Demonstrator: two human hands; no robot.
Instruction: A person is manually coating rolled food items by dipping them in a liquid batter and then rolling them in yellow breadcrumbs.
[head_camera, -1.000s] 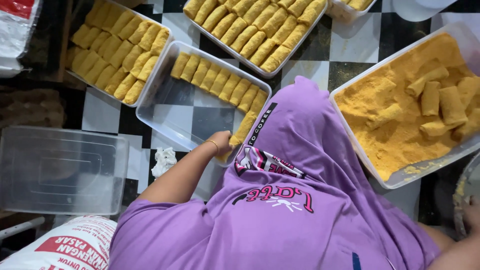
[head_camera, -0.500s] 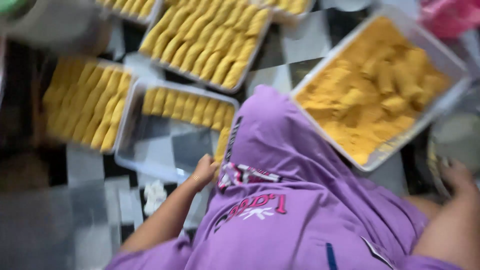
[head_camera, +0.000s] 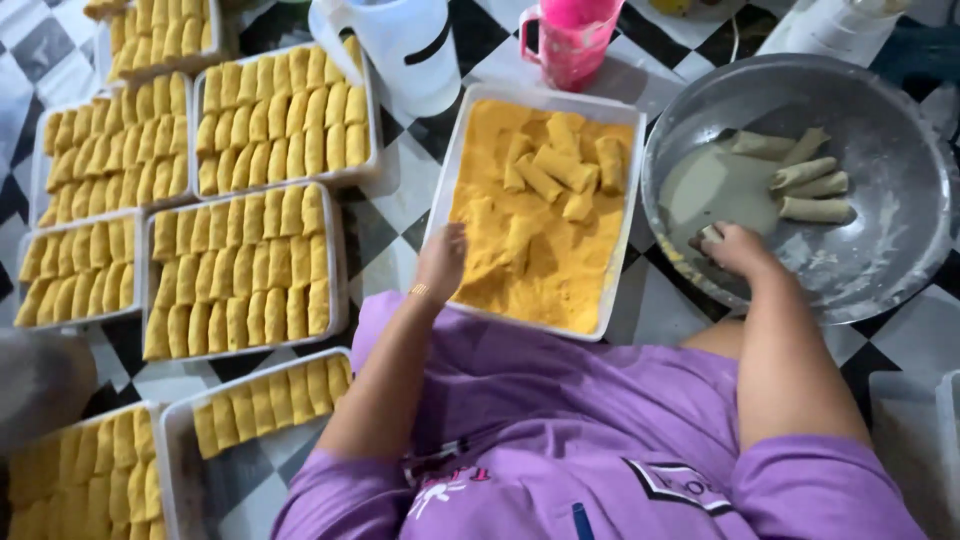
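So the left hand (head_camera: 441, 262) has left the half-filled clear plastic tray of coated rolls (head_camera: 268, 402), where it was a second ago setting a piece at the end of the row, and it's now over at the white rectangular tray of orange-yellow breadcrumbs (head_camera: 620, 240). It sits right at the near-left edge of the crumb bed, fingers curled down into the crumbs. Can't tell if it's actually pinching a roll or just digging in, since the fingertips are buried.

The right hand (head_camera: 735, 250) is in the big round grey metal basin with pale batter (head_camera: 880, 130), at its near-left rim. Fingers look loosely closed around something small and pale, probably a wet roll, but it's partly hidden so I wouldn't swear to it. Four more pale uncoated rolls (head_camera: 805, 180) lie in the basin, well apart from that hand.

A handful of crumb-coated rolls (head_camera: 560, 165) are lying in the far part of the crumb tray, away from the left hand.

What the shift tells me: one finished piece is parked, and both hands are back at the dipping and coating end of the line. The half-filled tray has one row, so plenty of room. Four full trays of yellow rolls (head_camera: 240, 270) sit to the left, and a clear jug (head_camera: 400, 50) and a pink plastic cup (head_camera: 575, 40) stand beyond the crumb tray.
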